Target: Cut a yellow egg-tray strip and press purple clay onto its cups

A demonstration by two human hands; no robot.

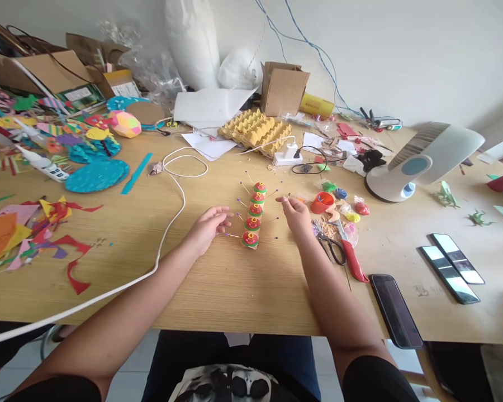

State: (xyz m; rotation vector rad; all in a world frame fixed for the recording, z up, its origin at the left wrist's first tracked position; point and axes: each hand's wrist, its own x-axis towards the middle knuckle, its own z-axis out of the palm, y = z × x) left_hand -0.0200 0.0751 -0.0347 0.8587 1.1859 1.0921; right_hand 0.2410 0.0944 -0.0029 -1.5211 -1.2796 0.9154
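A row of several domed cups painted red and green [252,224], each with a small yellow piece on top, stands on the table in front of me. Thin sticks with purple tips poke out from both of its sides. My left hand [209,226] is just left of the row, fingers loosely bent and apart, with nothing seen in it. To the right of the row is my right hand [295,215], thumb and forefinger pinched together. A small dark tip shows by those fingers, but what they hold is too small to make out.
Right of my right hand lie an orange cup [322,202], scissors [332,248], a red-handled knife [352,259] and a phone [396,310]. A white fan [419,162] stands behind. A white cable [163,237] crosses my left side, near paper scraps [29,229]. Egg trays [255,131] lie at the back.
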